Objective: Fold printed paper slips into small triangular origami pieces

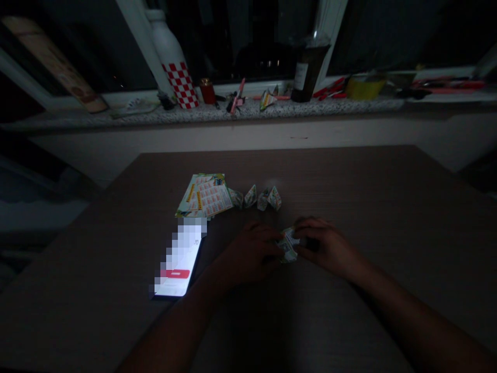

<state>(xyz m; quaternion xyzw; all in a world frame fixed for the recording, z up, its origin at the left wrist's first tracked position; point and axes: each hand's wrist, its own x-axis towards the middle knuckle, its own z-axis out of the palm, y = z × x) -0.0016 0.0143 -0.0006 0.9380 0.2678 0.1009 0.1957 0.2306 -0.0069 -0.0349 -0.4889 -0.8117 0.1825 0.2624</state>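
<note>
Between my two hands is a small piece of folded printed paper (pixel 288 245), low over the wooden table. My left hand (pixel 254 251) pinches its left side, and the fingers of my right hand (pixel 324 241) close on its right side. Just beyond them stand several small folded paper shapes (pixel 274 198) in a row. To their left lies a stack of printed paper sheets (pixel 213 197) with coloured text. Dim light hides the finer folds and the fingertips.
A lit phone (pixel 176 264) lies left of my left forearm on the table (pixel 349 186). On the stone windowsill (pixel 217 115) behind stand a red-and-white checked bottle (pixel 180 77), a dark cup with a lid (pixel 305 75), a small red jar (pixel 207 92) and a yellow container (pixel 364 88).
</note>
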